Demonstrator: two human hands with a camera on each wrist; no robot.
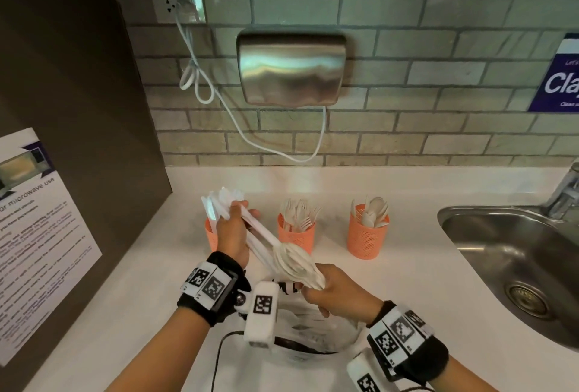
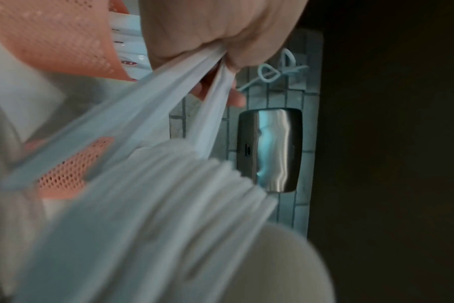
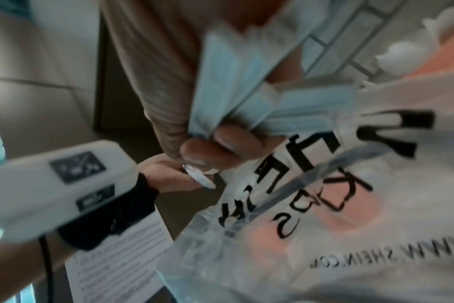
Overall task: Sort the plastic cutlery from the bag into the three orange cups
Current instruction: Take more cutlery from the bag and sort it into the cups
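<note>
Now spoons [image 1: 283, 252] span both grips — left hand [image 1: 233, 233]; right hand [image 1: 340, 293].

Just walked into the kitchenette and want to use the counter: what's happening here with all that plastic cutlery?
A person is sorting white plastic cutlery into three orange cups on the counter. Both hands hold one bunch of spoons above the clear printed bag: the left hand grips the handle end, the right hand the bowl end. The middle cup already holds forks, the right cup holds spoons, and the left cup sits mostly hidden behind the left hand.
</note>
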